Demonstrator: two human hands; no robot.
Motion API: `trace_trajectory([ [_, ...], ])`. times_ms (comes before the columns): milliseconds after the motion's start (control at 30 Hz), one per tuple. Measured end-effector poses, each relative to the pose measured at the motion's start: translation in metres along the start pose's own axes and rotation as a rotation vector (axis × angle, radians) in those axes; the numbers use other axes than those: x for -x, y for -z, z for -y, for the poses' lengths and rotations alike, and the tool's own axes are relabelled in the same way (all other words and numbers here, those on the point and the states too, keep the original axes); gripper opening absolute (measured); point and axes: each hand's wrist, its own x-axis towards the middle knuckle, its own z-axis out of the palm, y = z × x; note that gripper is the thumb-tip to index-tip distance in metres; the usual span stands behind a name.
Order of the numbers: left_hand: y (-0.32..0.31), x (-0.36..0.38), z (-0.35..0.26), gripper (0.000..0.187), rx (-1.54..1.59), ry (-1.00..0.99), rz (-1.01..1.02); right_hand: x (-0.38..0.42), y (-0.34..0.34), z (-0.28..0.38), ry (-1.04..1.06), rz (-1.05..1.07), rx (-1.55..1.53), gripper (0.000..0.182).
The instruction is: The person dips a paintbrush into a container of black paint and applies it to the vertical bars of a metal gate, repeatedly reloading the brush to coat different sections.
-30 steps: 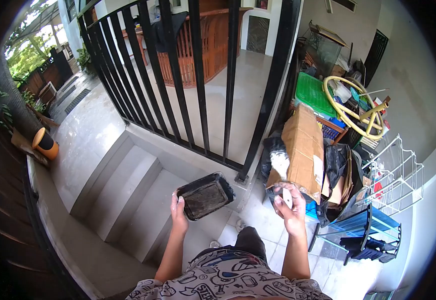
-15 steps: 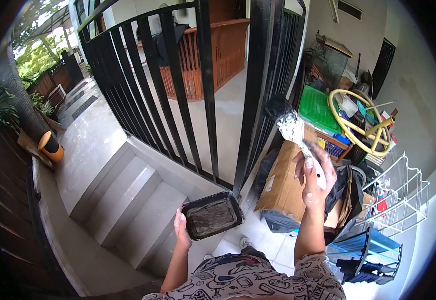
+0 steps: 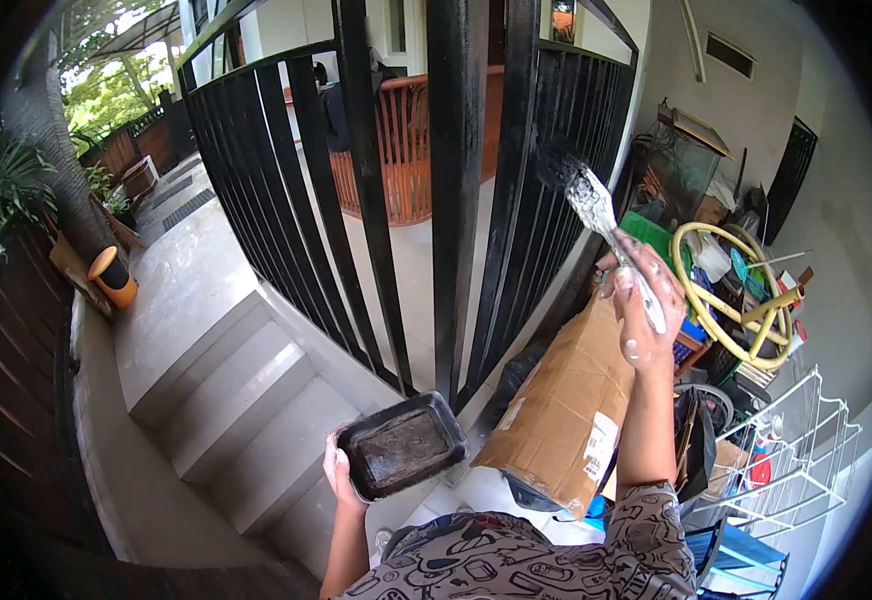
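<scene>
My right hand [image 3: 641, 305] has come up from waist height over the last second and now grips the paintbrush [image 3: 596, 215] by its handle, the dark bristles raised against a bar of the black railing [image 3: 456, 180]. A second ago the brush was down by the cardboard box [image 3: 561, 410]; now its tip sits at the metal, so I judge a stroke on the bar is starting. My left hand [image 3: 336, 475] is closed on the rim of the black paint tray [image 3: 401, 445], held low over the steps [image 3: 246, 400], a little lower in view than before. The tray looks nearly level, with dark paint inside.
</scene>
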Motion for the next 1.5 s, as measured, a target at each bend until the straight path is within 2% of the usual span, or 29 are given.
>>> trace_trajectory([
  [100,-0.008,0.004,0.005,0.061,-0.057,0.021,-0.058,-0.006,-0.002,-0.027,0.162,0.055,-0.013,0.032],
  [133,-0.012,0.003,0.005,0.061,-0.054,0.019,-0.068,-0.006,-0.004,-0.025,0.117,0.073,-0.031,0.031],
  [267,-0.023,0.005,0.0,0.061,-0.036,0.022,-0.091,-0.002,-0.012,-0.035,0.298,0.053,-0.052,0.034],
  [400,-0.024,0.002,-0.005,0.061,-0.062,0.023,-0.078,0.003,-0.022,-0.03,0.345,0.084,-0.055,0.024],
  [500,-0.02,0.0,-0.006,0.061,-0.105,0.007,-0.061,0.001,-0.029,-0.029,0.243,0.121,0.121,0.018],
  [633,-0.018,0.001,-0.011,0.065,-0.14,-0.003,-0.051,0.014,-0.026,-0.042,0.116,0.143,0.106,0.015],
  [767,-0.009,0.004,-0.008,0.067,-0.137,0.04,-0.056,0.01,-0.014,-0.041,0.237,0.188,0.043,0.013],
  [933,-0.007,0.005,-0.01,0.064,-0.149,0.034,-0.03,0.012,-0.021,-0.027,0.175,0.065,0.097,0.017],
  [1000,-0.009,0.005,-0.011,0.065,-0.148,0.041,-0.039,0.025,-0.024,-0.037,0.145,0.115,0.069,0.017],
  [1067,-0.013,0.005,-0.012,0.065,-0.133,0.045,-0.042,0.041,-0.025,-0.043,0.076,0.169,0.062,0.028],
  [1167,-0.013,0.008,-0.012,0.064,-0.139,0.056,-0.049,0.051,-0.025,-0.05,-0.018,0.215,0.109,0.028],
  [1300,-0.011,0.013,-0.007,0.063,-0.141,0.077,-0.038,0.027,-0.009,-0.041,0.004,0.041,0.081,0.015],
  [1367,-0.014,0.016,-0.006,0.062,-0.139,0.092,-0.042,0.014,-0.001,-0.036,0.132,0.004,0.182,0.011],
  [1433,-0.02,0.018,-0.004,0.062,-0.118,0.09,-0.06,0.014,-0.005,-0.034,-0.011,-0.044,-0.004,0.016],
  [1500,-0.025,0.016,-0.002,0.062,-0.11,0.084,-0.059,0.027,-0.007,-0.039,-0.261,0.107,-0.317,0.015],
])
